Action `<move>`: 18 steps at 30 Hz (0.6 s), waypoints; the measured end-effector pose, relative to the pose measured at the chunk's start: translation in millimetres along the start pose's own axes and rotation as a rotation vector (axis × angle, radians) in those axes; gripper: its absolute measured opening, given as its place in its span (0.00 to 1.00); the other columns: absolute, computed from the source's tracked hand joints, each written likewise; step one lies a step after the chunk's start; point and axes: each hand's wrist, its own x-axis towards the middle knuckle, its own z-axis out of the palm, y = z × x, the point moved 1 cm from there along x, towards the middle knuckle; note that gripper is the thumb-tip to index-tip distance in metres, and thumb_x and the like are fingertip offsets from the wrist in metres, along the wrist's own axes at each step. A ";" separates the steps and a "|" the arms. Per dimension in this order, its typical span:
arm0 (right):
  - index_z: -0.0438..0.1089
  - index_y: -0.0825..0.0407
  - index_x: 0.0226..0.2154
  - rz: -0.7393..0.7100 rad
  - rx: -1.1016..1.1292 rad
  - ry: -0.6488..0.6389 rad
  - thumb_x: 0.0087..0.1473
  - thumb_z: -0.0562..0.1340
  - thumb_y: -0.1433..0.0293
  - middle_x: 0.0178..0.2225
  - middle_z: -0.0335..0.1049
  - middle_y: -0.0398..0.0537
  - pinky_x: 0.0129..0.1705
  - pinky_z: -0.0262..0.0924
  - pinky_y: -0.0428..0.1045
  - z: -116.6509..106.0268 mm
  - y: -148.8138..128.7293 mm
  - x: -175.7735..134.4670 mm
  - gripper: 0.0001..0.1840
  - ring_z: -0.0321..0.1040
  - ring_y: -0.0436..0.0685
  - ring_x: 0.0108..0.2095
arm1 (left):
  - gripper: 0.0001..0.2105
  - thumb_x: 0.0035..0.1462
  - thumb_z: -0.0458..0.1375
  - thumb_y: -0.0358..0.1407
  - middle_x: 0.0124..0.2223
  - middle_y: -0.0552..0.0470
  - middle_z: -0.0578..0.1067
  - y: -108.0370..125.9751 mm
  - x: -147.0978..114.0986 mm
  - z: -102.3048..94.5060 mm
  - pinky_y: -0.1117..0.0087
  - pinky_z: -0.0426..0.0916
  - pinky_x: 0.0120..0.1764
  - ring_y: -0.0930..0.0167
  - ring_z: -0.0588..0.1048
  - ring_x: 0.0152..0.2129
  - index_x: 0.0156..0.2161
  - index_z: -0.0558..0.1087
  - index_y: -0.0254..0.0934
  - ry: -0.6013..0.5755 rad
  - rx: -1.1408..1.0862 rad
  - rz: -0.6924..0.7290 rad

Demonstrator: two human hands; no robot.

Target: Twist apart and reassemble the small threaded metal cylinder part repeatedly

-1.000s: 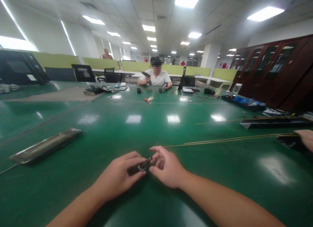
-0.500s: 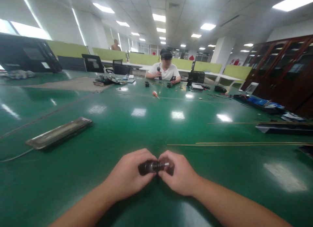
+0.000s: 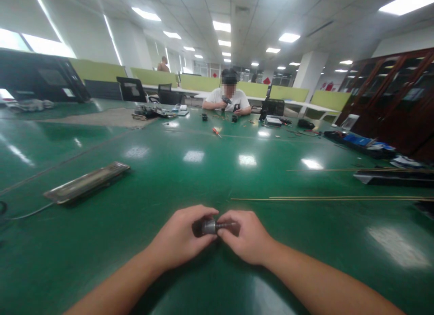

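Note:
Just above the green tabletop at the bottom centre, my left hand (image 3: 183, 229) is closed around the dark body of a cylindrical tool (image 3: 209, 226). A grey metal collar and a thin shaft stick out of it toward the right. Facing it, my right hand (image 3: 249, 236) is closed, with thumb and fingertips on the shaft beside the collar. The shaft's far end lies inside the curl of my right hand and is blurred. My palms hide part of the tool, so its exact kind cannot be made out.
A long metal-edged power strip (image 3: 88, 181) with a cable lies left. Thin brass-coloured rods (image 3: 305, 199) extend in from the right. An orange screwdriver (image 3: 216, 132) lies farther off. Across the green table (image 3: 162, 170) sits a person (image 3: 228, 96) holding a dark tool. Assorted parts and bags line the right.
The tool's grey collar shows more plainly between my hands, and my right fingers have shifted on the shaft. Across the table, the person's dark tool has moved and tilted.

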 end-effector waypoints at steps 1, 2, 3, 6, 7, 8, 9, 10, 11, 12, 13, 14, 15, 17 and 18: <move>0.78 0.50 0.38 0.006 -0.003 -0.001 0.53 0.64 0.71 0.34 0.79 0.45 0.38 0.62 0.48 -0.1 -0.1 0.2 0.09 0.73 0.55 0.33 | 0.16 0.52 0.64 0.34 0.43 0.52 0.80 -0.4 -0.2 0.3 0.67 0.71 0.44 0.67 0.77 0.40 0.48 0.75 0.42 0.006 -0.001 0.003; 0.78 0.50 0.38 0.012 -0.005 -0.001 0.53 0.64 0.70 0.34 0.79 0.45 0.37 0.62 0.48 -0.1 -0.2 0.3 0.08 0.73 0.55 0.33 | 0.16 0.52 0.64 0.34 0.43 0.52 0.80 -0.8 -0.3 0.6 0.68 0.71 0.44 0.67 0.77 0.40 0.48 0.75 0.42 0.010 -0.001 0.006; 0.78 0.49 0.38 0.017 -0.008 0.000 0.54 0.64 0.70 0.34 0.79 0.45 0.37 0.62 0.48 -0.1 -0.3 0.4 0.08 0.73 0.55 0.34 | 0.16 0.52 0.64 0.34 0.43 0.52 0.79 -1.1 -0.4 0.9 0.68 0.71 0.44 0.68 0.77 0.39 0.47 0.75 0.42 0.013 -0.001 0.008; 0.78 0.50 0.38 0.025 -0.011 0.000 0.55 0.64 0.69 0.33 0.79 0.46 0.37 0.62 0.48 -0.2 -0.9 0.8 0.08 0.73 0.55 0.33 | 0.15 0.52 0.64 0.34 0.41 0.53 0.79 -1.6 -0.3 1.3 0.68 0.71 0.43 0.68 0.77 0.39 0.47 0.75 0.42 0.015 0.000 0.010; 0.78 0.50 0.38 0.027 -0.012 -0.002 0.55 0.64 0.69 0.34 0.79 0.46 0.37 0.61 0.48 -0.2 -1.1 0.9 0.08 0.73 0.55 0.34 | 0.15 0.52 0.64 0.34 0.41 0.53 0.79 -1.6 -0.2 1.2 0.68 0.70 0.43 0.68 0.77 0.38 0.47 0.75 0.42 0.015 0.000 0.009; 0.78 0.50 0.38 0.029 -0.014 -0.004 0.56 0.64 0.68 0.34 0.79 0.46 0.37 0.61 0.48 -0.3 -1.3 1.0 0.08 0.73 0.55 0.33 | 0.15 0.52 0.64 0.34 0.41 0.53 0.79 -1.6 -0.1 1.1 0.68 0.70 0.43 0.68 0.77 0.39 0.47 0.75 0.42 0.015 -0.001 0.008; 0.78 0.50 0.38 0.031 -0.016 -0.005 0.56 0.64 0.68 0.33 0.79 0.46 0.37 0.61 0.48 -0.4 -1.5 1.0 0.08 0.73 0.55 0.33 | 0.15 0.52 0.64 0.34 0.41 0.53 0.79 -1.6 0.1 1.0 0.68 0.70 0.43 0.68 0.77 0.39 0.47 0.75 0.42 0.015 -0.004 0.007; 0.78 0.50 0.38 0.033 -0.018 -0.007 0.56 0.63 0.68 0.33 0.79 0.46 0.37 0.61 0.48 -0.5 -1.8 1.0 0.08 0.73 0.55 0.33 | 0.15 0.52 0.64 0.34 0.41 0.53 0.79 -1.6 0.2 0.8 0.68 0.70 0.43 0.68 0.77 0.39 0.47 0.75 0.42 0.015 -0.006 0.005; 0.78 0.50 0.38 0.034 -0.019 -0.008 0.57 0.63 0.67 0.33 0.79 0.46 0.36 0.61 0.47 -0.5 -2.0 1.0 0.08 0.73 0.55 0.33 | 0.15 0.52 0.64 0.34 0.41 0.53 0.79 -1.7 0.3 0.7 0.68 0.70 0.43 0.68 0.77 0.39 0.47 0.75 0.42 0.015 -0.008 0.005; 0.78 0.50 0.38 0.035 -0.019 -0.010 0.57 0.63 0.67 0.33 0.79 0.46 0.36 0.60 0.47 -0.6 -2.3 1.0 0.08 0.73 0.55 0.33 | 0.15 0.52 0.64 0.34 0.42 0.53 0.79 -1.7 0.3 0.6 0.68 0.70 0.43 0.68 0.77 0.39 0.47 0.75 0.42 0.014 -0.009 0.006; 0.78 0.50 0.37 0.035 -0.020 -0.012 0.57 0.63 0.67 0.33 0.79 0.46 0.36 0.60 0.47 -0.6 -2.5 0.9 0.08 0.73 0.55 0.33 | 0.15 0.52 0.64 0.34 0.42 0.53 0.79 -1.8 0.2 0.5 0.68 0.70 0.43 0.68 0.77 0.39 0.47 0.75 0.42 0.013 -0.009 0.008; 0.78 0.50 0.37 0.035 -0.020 -0.013 0.57 0.63 0.67 0.33 0.79 0.46 0.36 0.60 0.47 -0.5 -2.7 0.8 0.08 0.73 0.55 0.33 | 0.15 0.52 0.64 0.34 0.42 0.53 0.79 -2.0 -0.1 0.4 0.68 0.70 0.43 0.68 0.77 0.39 0.47 0.75 0.42 0.012 -0.007 0.009; 0.78 0.50 0.37 0.035 -0.021 -0.012 0.57 0.63 0.67 0.33 0.79 0.46 0.36 0.60 0.47 -0.5 -2.8 0.7 0.08 0.73 0.55 0.33 | 0.15 0.52 0.64 0.34 0.42 0.53 0.79 -2.1 -0.4 0.3 0.68 0.70 0.43 0.68 0.77 0.39 0.47 0.75 0.42 0.010 -0.005 0.010; 0.78 0.51 0.37 0.035 -0.026 -0.010 0.57 0.63 0.67 0.33 0.79 0.46 0.36 0.60 0.47 -0.5 -2.8 0.7 0.08 0.73 0.55 0.33 | 0.15 0.53 0.64 0.34 0.41 0.53 0.79 -2.3 -1.0 0.1 0.68 0.70 0.43 0.68 0.77 0.39 0.47 0.75 0.42 0.012 -0.003 0.014; 0.78 0.51 0.37 0.035 -0.028 -0.008 0.57 0.63 0.67 0.33 0.79 0.46 0.36 0.60 0.47 -0.5 -2.7 0.8 0.08 0.73 0.55 0.33 | 0.15 0.53 0.64 0.34 0.42 0.53 0.79 -2.3 -1.2 0.1 0.68 0.70 0.43 0.68 0.77 0.39 0.47 0.75 0.42 0.012 -0.003 0.016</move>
